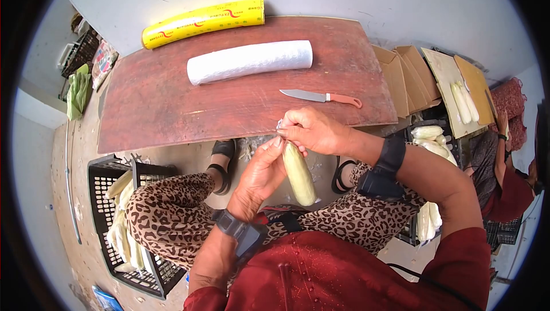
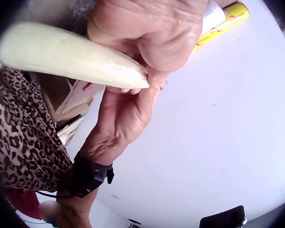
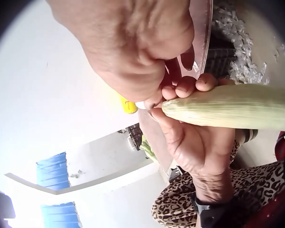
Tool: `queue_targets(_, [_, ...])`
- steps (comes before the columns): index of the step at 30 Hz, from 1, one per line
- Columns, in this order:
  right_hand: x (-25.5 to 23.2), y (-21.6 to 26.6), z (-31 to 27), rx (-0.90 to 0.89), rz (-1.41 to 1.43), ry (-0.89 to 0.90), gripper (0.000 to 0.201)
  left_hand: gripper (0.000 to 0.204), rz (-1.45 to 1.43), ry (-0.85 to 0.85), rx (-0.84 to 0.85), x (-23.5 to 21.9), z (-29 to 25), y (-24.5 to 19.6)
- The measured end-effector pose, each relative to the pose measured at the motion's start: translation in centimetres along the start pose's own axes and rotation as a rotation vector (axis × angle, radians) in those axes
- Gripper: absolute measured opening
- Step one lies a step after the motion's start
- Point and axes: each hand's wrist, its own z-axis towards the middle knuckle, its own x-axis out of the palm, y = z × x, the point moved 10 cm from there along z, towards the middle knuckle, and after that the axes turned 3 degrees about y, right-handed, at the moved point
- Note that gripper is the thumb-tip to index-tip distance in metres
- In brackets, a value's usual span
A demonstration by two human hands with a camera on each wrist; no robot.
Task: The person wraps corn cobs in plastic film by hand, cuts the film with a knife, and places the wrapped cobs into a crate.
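A pale green ear of corn in its husk [image 1: 300, 178] hangs below both hands, over the person's lap. The left hand [image 1: 264, 166] holds it near its narrow end, its fingers behind the husk in the right wrist view. The right hand [image 1: 316, 131] pinches at that same tip, its thumb meeting the left thumb. In the left wrist view the smooth ear [image 2: 71, 57] points its tip at the touching fingers; the right wrist view shows fine ribs along the ear [image 3: 228, 108]. A small whitish bit shows above the fingertips in the head view; what it is, I cannot tell.
On the red-brown table [image 1: 154, 104] lie a knife [image 1: 321, 96], a white roll [image 1: 250, 62] and a yellow roll [image 1: 203, 22]. Black crates [image 1: 98, 196] with pale ears stand on both sides. At the right are cardboard boxes [image 1: 412, 81] and another person's arm [image 1: 502, 145].
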Motion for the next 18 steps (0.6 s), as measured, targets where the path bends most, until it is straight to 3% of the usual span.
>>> queue_targets(3, [-0.9, 1.2, -0.3, -0.059, -0.118, -0.101, 0.023, 0.032, 0.064, 0.019, 0.016, 0.4, -0.1, -0.6])
queue_targets(6, [-1.4, 4.2, -1.0, -0.333, -0.448, -0.209, 0.022, 0.034, 0.161, 0.035, -0.008, 0.3, -0.2, -0.9])
queue_targets(14, [-1.9, 5.9, -2.2, -0.348, -0.592, -0.287, 0.021, 0.035, 0.582, -0.009, -0.110, 0.7, -0.4, -1.8])
queue_targets(18, [-1.9, 6.1, -2.4, -0.327, -0.582, -0.295, 0.021, 0.038, 0.705, -0.003, -0.051, 1.2, -0.4, -2.7])
